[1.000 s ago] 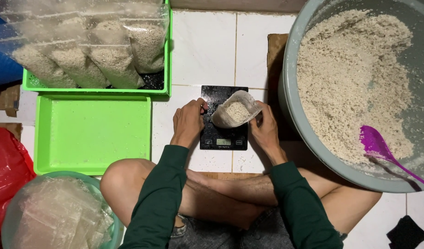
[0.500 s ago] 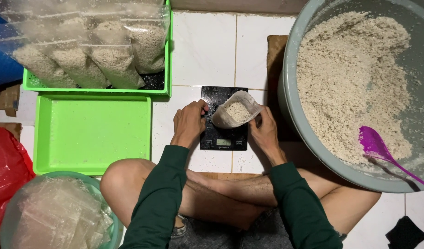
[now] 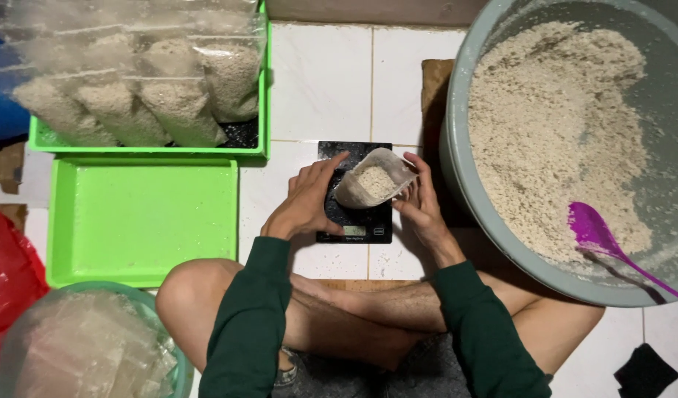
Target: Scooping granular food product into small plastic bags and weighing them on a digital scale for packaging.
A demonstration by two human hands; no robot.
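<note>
Seated cross-legged on a white tiled floor (image 3: 320, 81), dark green sleeves down to the wrists. Both hands closed around a small clear bag (image 3: 374, 183) partly filled with pale grain, held tilted on top of a black kitchen scale (image 3: 354, 221) resting on the floor between the knees. Left hand (image 3: 307, 199) gripping the bag's left side, fingers curled round it, thumb towards the open mouth. Right hand (image 3: 420, 203) gripping the right side, fingertips against the plastic. Hands apart from each other, with the bag clamped between them.

Just to the right, a large grey tub (image 3: 457, 162) heaped with the same pale grain, with a purple scoop (image 3: 593, 232) lying on the grain near the lower rim, handle pointing out to the right. Between tub and scale, a brown board (image 3: 433, 88) flat on the floor.

To the left, a bright green tray (image 3: 144, 217), bare inside. Above it, a second green tray (image 3: 261, 110) packed with filled clear bags (image 3: 144, 88) of grain leaning against one another. At the lower left, a round basin (image 3: 178, 361) holding a stack of flat plastic bags (image 3: 81, 350), and beside that, at the left edge, a red plastic sack (image 3: 7, 280). Small black object (image 3: 643, 372) at the lower right corner, too dim to identify.
</note>
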